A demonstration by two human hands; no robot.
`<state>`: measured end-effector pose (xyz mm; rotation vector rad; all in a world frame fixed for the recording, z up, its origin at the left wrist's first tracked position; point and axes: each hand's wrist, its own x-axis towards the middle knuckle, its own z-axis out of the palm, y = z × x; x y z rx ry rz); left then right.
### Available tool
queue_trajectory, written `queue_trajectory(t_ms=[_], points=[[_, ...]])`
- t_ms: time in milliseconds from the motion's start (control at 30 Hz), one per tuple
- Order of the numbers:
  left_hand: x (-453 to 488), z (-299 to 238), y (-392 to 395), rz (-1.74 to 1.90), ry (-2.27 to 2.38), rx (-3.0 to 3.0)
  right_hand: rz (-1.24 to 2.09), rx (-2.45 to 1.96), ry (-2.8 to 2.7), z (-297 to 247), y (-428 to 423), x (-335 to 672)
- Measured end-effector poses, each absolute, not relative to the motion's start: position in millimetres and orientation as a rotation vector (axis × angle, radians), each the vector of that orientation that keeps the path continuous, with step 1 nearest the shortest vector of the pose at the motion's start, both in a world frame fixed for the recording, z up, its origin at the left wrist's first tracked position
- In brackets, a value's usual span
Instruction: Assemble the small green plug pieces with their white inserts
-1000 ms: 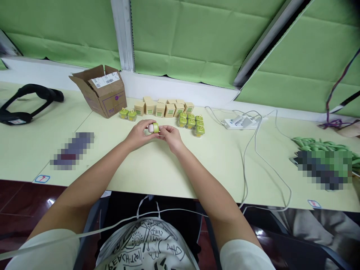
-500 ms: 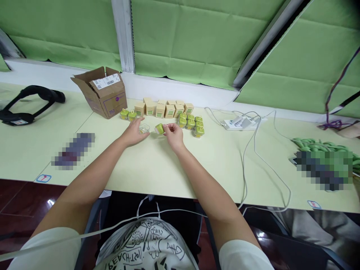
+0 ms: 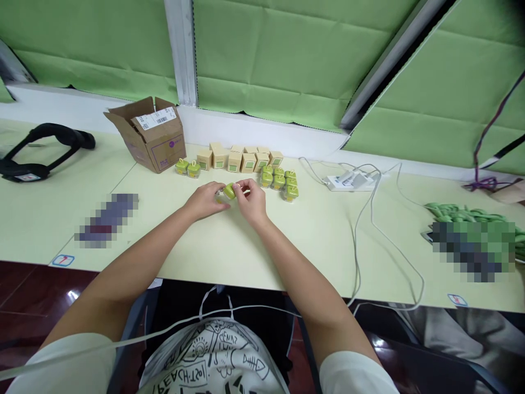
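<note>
My left hand (image 3: 204,202) is closed round a small clear plastic container (image 3: 220,196), much of it hidden by the fingers. A green lid (image 3: 229,191) is pinched in my right hand (image 3: 252,203), tilted against the container's opening. Whether the lid is seated I cannot tell. Just behind my left hand stand two lidded green containers (image 3: 193,169). Beyond my right hand is a cluster of several similar green-lidded containers (image 3: 278,178) with loop handles. A row of small tan cartons (image 3: 234,161) with green labels lines the back.
An open cardboard box (image 3: 164,148) stands at the back left. Further left lies a black headset-like frame (image 3: 49,156). A white power strip (image 3: 353,180) with trailing cables is on the right. Blurred dark items (image 3: 109,221) lie on the table (image 3: 229,251), and green cord (image 3: 471,212) at far right.
My hands have come together. The left moved right with the clear container, and the right brought the green lid onto it from slightly further right.
</note>
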<state>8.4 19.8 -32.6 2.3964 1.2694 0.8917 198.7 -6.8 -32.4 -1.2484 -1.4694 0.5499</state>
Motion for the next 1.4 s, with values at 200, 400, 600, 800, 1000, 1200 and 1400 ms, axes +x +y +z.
queue_trajectory(t_ms=[200,400,600,800,1000,1200,1400], points=[[10.2,-34.8,18.7,0.937,1.18,2.432,0.537,-1.227,-1.495,-34.4,-7.5,196.6],[13.2,-35.7,15.2,0.945,1.136,2.43,0.525,-1.243,-1.533,-36.4,-7.9,195.5],[13.9,-36.8,15.7,0.961,1.1,2.421,0.528,-1.274,-1.533,-35.5,-8.7,196.1],[13.8,-35.7,14.8,0.928,1.105,2.422,0.478,-1.265,-1.511,-33.2,-10.4,196.6],[16.2,-30.3,9.8,0.931,1.128,2.385,0.458,-1.262,-1.523,-36.2,-8.3,196.3],[17.7,-31.5,8.5,0.963,1.168,2.366,0.5,-1.288,-1.583,-39.1,-8.5,193.9],[15.6,-39.3,11.6,0.961,1.071,2.439,0.58,-1.257,-1.649,-38.8,-4.9,199.0]])
